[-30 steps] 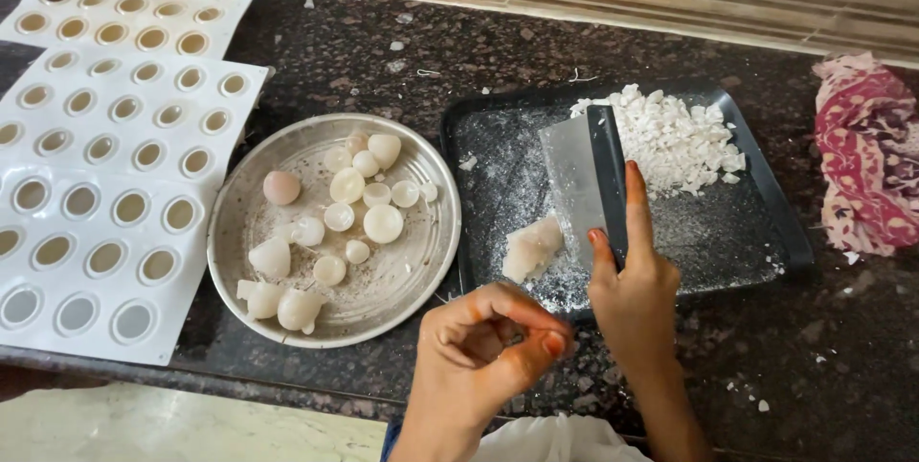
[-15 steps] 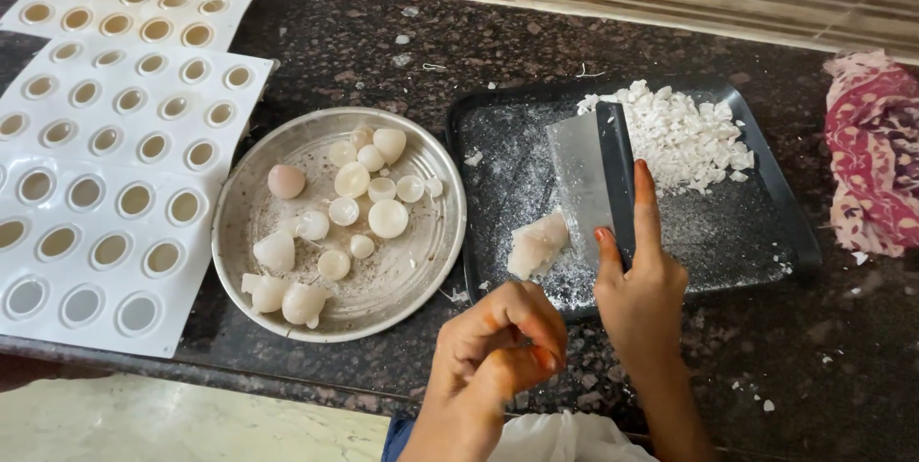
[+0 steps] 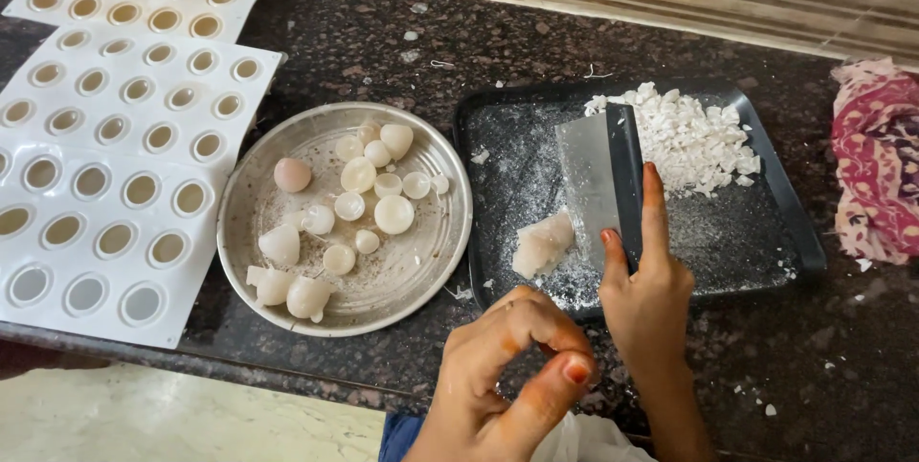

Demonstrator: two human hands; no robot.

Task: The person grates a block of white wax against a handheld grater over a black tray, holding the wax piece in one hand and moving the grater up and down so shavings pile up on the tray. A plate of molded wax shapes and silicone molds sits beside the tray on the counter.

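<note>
My right hand (image 3: 653,282) grips a metal bench scraper (image 3: 586,170) by its black handle, forefinger stretched along it, blade resting flat on a black tray (image 3: 793,232). A pale waxy lump (image 3: 541,244) lies on the tray just left of the blade. Chopped white bits (image 3: 691,135) are heaped at the tray's far right. My left hand (image 3: 512,376) hovers near the counter's front edge, fingers curled against the thumb with nothing visible in them.
A round metal plate (image 3: 412,275) left of the tray holds several small pale domes and discs. White moulds (image 3: 105,184) with round cavities cover the far left. A patterned red cloth (image 3: 876,160) lies at the right. White crumbs dot the dark stone counter (image 3: 383,31).
My left hand's fingers have shifted against the thumb and the hand sits slightly lower and to the right. My right hand and the scraper have stayed in place.
</note>
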